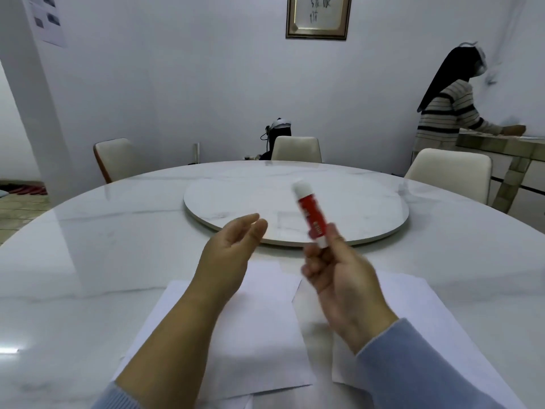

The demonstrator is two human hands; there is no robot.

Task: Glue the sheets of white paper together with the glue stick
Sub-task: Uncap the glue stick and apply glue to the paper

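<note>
The print on my red glue stick with a white cap (311, 214) is smeared by blur and I cannot read it, and its white base disappears between the fingertips of my right hand (342, 287). My forearms cover the inner parts of both sheets, and the bottom frame edge cuts off their near edges, so I cannot tell whether the sheets overlap or only meet.

The stick's long axis runs from about 5 o'clock at its base to 11 o'clock at its cap, tilted up and away from me, with the cap end highest and over the near rim of the round white marble turntable (383, 202). It is in the air, above the round white marble desk (88, 261), clear of the paper.

My right hand pinches the bottom end of the stick between thumb and curled fingers, the blue sleeve (427, 364) showing at the wrist. My left hand (227, 255) is released, palm turned toward the stick, fingers loosely extended toward 1 o'clock and holding nothing; it sits just to the 9 o'clock side of the stick without touching it.

The left white paper sheet (259, 343) lies flat under my left forearm, and the right white paper sheet (418, 299) lies at 3 o'clock from it.
</note>
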